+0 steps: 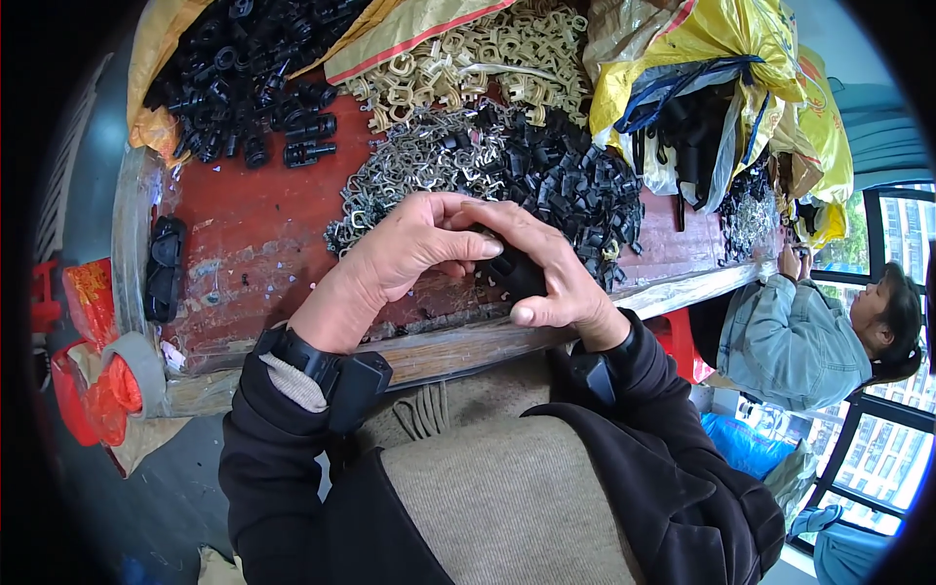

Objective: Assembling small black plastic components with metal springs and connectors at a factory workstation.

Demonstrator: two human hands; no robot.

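Observation:
A black tube-shaped plastic part (519, 277) is gripped in my right hand (561, 261), whose fingers curl over it while the thumb lies along its near side. My left hand (405, 244) meets it at the upper left end, its thumb and fingers closed in a pinch. Whatever sits between those left fingertips is hidden. Just beyond my hands lie a pile of small silvery metal clips (429, 161) and a heap of small black plastic pieces (575, 180). Behind them spreads a pile of cream-coloured plastic rings (468, 58).
Black fittings (244, 88) spill from a sack at the far left. Black glasses (167, 268) lie by the table's left edge. A wooden rail (448, 353) borders the red tabletop (253, 224). Yellow sacks (702, 58) stand far right; another person (799, 327) works at the right.

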